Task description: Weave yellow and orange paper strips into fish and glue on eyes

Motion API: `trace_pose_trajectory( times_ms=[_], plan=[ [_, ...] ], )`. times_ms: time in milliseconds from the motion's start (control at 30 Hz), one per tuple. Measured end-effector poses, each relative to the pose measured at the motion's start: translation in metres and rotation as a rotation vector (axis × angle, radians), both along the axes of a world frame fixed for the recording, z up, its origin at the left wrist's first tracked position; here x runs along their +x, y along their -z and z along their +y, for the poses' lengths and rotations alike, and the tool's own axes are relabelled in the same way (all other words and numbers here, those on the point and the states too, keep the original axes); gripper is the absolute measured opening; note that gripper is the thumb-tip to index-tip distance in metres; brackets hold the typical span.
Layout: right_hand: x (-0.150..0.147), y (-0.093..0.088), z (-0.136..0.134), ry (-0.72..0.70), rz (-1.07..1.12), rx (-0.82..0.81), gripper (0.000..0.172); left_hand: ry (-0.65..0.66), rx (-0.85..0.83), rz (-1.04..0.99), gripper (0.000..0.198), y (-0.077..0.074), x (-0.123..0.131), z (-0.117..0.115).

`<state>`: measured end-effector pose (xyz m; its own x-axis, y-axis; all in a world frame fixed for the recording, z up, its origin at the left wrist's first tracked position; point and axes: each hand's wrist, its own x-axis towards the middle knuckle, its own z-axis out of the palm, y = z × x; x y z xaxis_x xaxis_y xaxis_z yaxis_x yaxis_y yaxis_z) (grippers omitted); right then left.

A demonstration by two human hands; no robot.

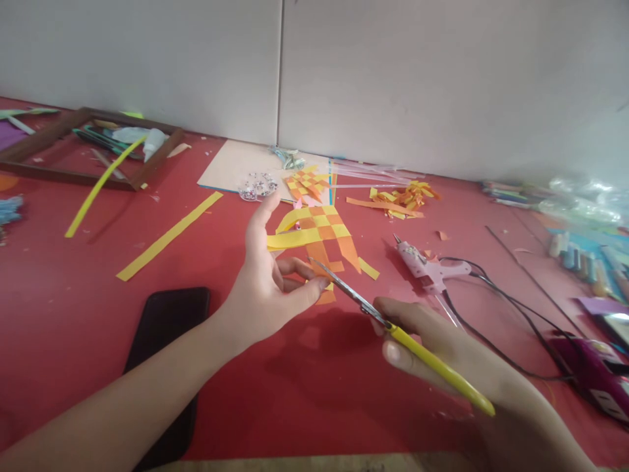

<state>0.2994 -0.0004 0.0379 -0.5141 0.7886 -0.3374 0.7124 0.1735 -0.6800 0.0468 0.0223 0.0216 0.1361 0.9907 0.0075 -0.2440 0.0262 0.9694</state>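
My left hand (268, 282) pinches a woven piece of orange and yellow paper strips (324, 229) at a lower strip end, with the index finger raised. Loose strip ends stick out from the weave to the left and downward. In my right hand (427, 334) are scissors (363, 305) with a yellow handle. Their blades point up and left, and the tips lie beside the left thumb at an orange strip. Whether the blades are cutting into the paper I cannot tell. A small yellow strip piece (368, 269) shows just right of the weave.
A phone (167, 328) lies by my left forearm. Yellow strips (170, 236) and a wooden frame (132, 177) are at left. Behind are a pale board (230, 164) and paper scraps (410, 196). At right lies a glue gun (425, 262) with its black cable (511, 298).
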Motion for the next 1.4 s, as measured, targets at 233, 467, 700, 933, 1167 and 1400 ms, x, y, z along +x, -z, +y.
trace_pose_trajectory(
  times_ms=[233, 467, 700, 933, 1167, 1400],
  plan=[
    [-0.0039, -0.0066, 0.0015, 0.019, -0.049, -0.057, 0.067, 0.063, 0.056, 0.013, 0.109, 0.0017, -0.0007, 0.0024],
    [-0.0007, -0.0009, 0.0006, 0.015, -0.025, -0.039, 0.063, 0.081, 0.057, 0.057, 0.110, -0.0012, -0.0004, 0.0032],
    [-0.0030, -0.0041, 0.0005, 0.020, -0.024, -0.035, 0.063, 0.079, 0.059, 0.079, 0.112, -0.0006, -0.0010, 0.0029],
    [-0.0023, -0.0046, -0.0010, 0.025, -0.024, -0.030, 0.061, 0.086, 0.056, 0.081, 0.113, 0.0009, -0.0012, 0.0026],
    [-0.0010, -0.0008, 0.0013, 0.034, -0.001, -0.024, 0.059, 0.065, 0.051, 0.097, 0.108, -0.0007, -0.0009, 0.0028],
    [0.0014, -0.0003, 0.0021, 0.038, -0.030, -0.021, 0.062, 0.089, 0.062, 0.077, 0.109, 0.0023, -0.0026, 0.0024]
  ],
)
